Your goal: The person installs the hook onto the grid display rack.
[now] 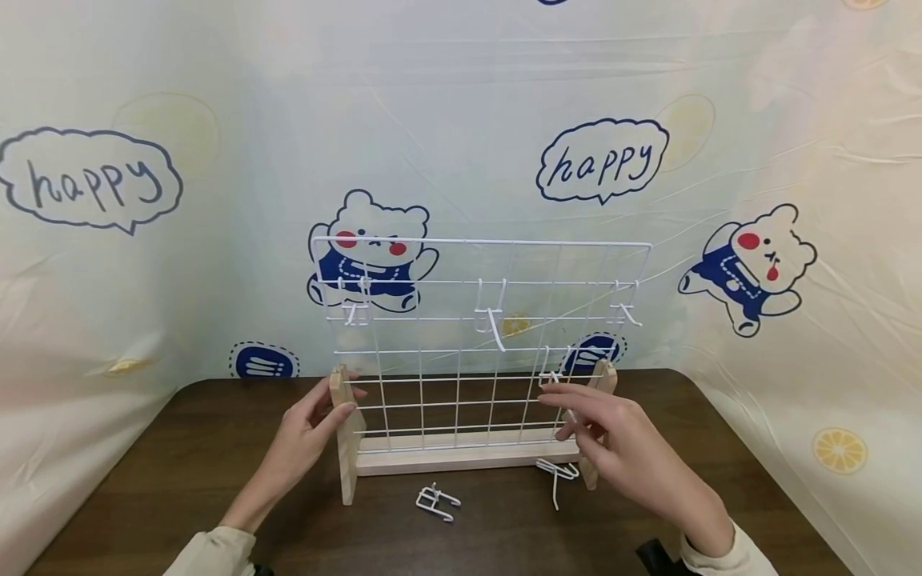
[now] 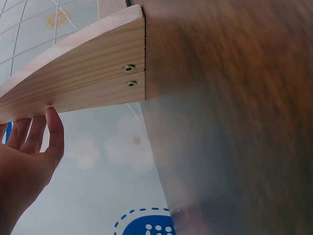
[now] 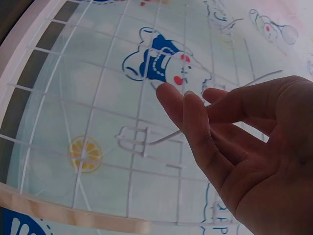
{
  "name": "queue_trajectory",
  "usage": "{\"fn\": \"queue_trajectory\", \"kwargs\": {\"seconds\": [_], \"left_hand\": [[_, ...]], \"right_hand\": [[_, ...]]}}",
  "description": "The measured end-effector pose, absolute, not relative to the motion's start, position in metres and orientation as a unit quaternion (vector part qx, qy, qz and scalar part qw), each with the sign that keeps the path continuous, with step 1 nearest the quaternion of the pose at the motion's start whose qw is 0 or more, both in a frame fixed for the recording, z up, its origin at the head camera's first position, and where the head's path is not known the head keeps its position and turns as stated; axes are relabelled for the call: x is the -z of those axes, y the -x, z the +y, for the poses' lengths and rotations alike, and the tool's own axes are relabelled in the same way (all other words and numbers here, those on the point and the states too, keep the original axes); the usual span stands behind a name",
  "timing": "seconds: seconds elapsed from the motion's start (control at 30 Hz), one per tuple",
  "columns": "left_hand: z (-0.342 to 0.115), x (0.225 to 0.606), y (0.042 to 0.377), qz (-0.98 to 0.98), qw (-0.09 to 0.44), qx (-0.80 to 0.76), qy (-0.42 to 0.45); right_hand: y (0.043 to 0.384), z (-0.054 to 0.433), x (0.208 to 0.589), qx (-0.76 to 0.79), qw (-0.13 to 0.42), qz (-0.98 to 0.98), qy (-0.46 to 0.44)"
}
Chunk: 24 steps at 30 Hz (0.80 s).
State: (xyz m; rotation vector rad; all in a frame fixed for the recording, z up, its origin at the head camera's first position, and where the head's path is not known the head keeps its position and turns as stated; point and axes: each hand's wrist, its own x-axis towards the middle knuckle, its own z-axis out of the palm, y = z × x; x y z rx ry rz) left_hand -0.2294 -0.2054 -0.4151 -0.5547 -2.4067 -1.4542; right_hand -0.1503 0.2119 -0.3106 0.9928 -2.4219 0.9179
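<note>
A white wire grid rack stands on a wooden base. My left hand holds its left wooden side panel, the thumb in front and fingers behind. In the left wrist view, fingertips of that hand meet the edge of the panel. My right hand is at the rack's right side with its fingers loosely extended. Just above its fingertips, a white wire hook hangs on the grid. In the right wrist view the hand overlaps the prong of a hook.
White hooks hang higher on the grid at left, middle and right. Two loose hooks lie in front of the rack, one near the middle and one at right. Behind the brown table hangs a printed curtain.
</note>
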Motion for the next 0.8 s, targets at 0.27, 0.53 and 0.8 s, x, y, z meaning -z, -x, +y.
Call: {"fn": "queue_trajectory", "kwargs": {"seconds": [0.27,0.53,0.8], "left_hand": [[-0.207,0.414,0.228,-0.834,0.141,0.498,0.189],[-0.207,0.415,0.227,-0.835,0.141,0.499,0.184],[-0.205,0.415,0.228,-0.83,0.139,0.507,0.187]], "right_hand": [[0.133,0.202,0.3,-0.344,0.148,-0.846,-0.379],[0.129,0.194,0.304,-0.326,0.113,-0.851,-0.396],[0.132,0.186,0.334,-0.256,0.045,-0.872,-0.415]]}}
